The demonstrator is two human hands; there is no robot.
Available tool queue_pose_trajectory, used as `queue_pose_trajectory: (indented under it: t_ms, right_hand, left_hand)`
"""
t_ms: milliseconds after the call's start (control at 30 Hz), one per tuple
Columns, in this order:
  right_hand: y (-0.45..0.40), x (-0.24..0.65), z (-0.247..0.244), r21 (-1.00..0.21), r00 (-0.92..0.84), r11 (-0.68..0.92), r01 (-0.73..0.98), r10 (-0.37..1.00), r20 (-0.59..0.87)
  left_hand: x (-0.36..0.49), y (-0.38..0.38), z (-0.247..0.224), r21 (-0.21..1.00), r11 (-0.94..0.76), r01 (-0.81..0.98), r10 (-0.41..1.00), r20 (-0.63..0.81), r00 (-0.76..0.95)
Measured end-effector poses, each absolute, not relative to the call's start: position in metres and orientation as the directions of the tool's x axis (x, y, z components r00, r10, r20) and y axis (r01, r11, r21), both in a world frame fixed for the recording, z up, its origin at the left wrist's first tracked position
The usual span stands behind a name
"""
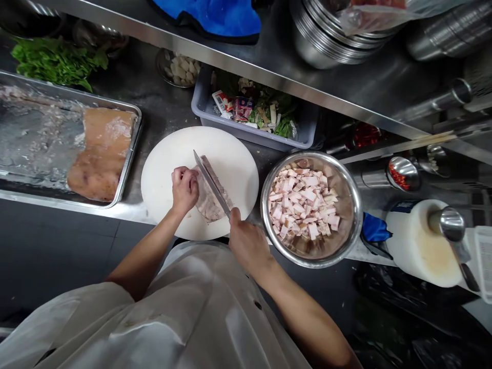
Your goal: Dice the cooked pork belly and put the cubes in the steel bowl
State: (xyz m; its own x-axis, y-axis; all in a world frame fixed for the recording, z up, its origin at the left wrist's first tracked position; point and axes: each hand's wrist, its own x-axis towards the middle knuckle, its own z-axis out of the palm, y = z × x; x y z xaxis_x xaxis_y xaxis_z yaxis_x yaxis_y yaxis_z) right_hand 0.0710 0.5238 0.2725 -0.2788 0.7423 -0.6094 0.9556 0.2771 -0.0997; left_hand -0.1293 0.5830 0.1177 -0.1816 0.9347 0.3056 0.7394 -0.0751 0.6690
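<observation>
A slab of pale cooked meat (209, 199) lies on the round white cutting board (161, 154). My left hand (185, 189) is closed, its curled fingers pressed on the left side of the slab. In my right hand (249, 243) is the handle of a knife (213, 185), gripped at the board's front right. The blade runs diagonally across the meat, with a narrow strip on its right side. To the right, a large steel bowl (355, 215) holds many diced meat pieces (307, 197).
On the left, a metal tray (132, 148) holds a browned slab of meat (105, 154). Behind the board stand a grey bin (257, 136) of scraps and a small bowl of peeled cloves (182, 69). A steel shelf edge (230, 56) crosses above. A white container (423, 246) stands at right.
</observation>
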Motion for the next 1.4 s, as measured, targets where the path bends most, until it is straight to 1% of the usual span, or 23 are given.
queue_pose_trajectory:
  t_ms: [200,367,533,667,867,1000,1133,1233,1300,1400]
  right_hand:
    - [0.529,0.057,0.281,-0.058,-0.273,0.314,0.948,0.703,-0.656]
    - [0.548,0.044,0.295,0.01,-0.235,0.336,0.942,0.678,-0.696]
    - [0.58,0.022,0.306,-0.013,-0.256,0.363,0.932,0.633,-0.731]
    - [0.601,0.006,0.304,-0.003,-0.255,0.392,0.92,0.593,-0.763]
    - [0.623,-0.012,0.289,0.062,-0.192,0.39,0.919,0.579,-0.792]
    - [0.637,-0.023,0.274,0.039,-0.212,0.404,0.914,0.557,-0.803]
    - [0.628,-0.018,0.237,0.124,-0.188,0.425,0.896,0.618,-0.763]
    - [0.61,-0.005,0.203,0.135,-0.224,0.442,0.887,0.667,-0.71]
    - [0.604,0.0,0.188,0.125,-0.249,0.449,0.885,0.682,-0.688]
    - [0.609,-0.002,0.183,0.091,-0.271,0.448,0.889,0.677,-0.684]
  left_hand:
    - [-0.133,0.585,0.114,0.676,-0.076,0.733,0.946,0.281,-0.161]
    - [-0.134,0.586,0.117,0.705,-0.088,0.704,0.957,0.255,-0.135]
    - [-0.133,0.584,0.119,0.735,-0.102,0.67,0.946,0.28,-0.164]
    - [-0.133,0.585,0.118,0.752,-0.112,0.65,0.935,0.301,-0.188]
    - [-0.136,0.59,0.119,0.757,-0.112,0.643,0.936,0.297,-0.187]
    - [-0.135,0.589,0.119,0.76,-0.088,0.644,0.938,0.281,-0.204]
    - [-0.132,0.588,0.115,0.773,-0.02,0.634,0.949,0.214,-0.231]
    - [-0.132,0.586,0.113,0.784,0.02,0.62,0.956,0.167,-0.242]
    - [-0.132,0.586,0.112,0.782,0.003,0.624,0.951,0.191,-0.243]
    - [-0.13,0.585,0.111,0.768,-0.058,0.638,0.933,0.269,-0.24]
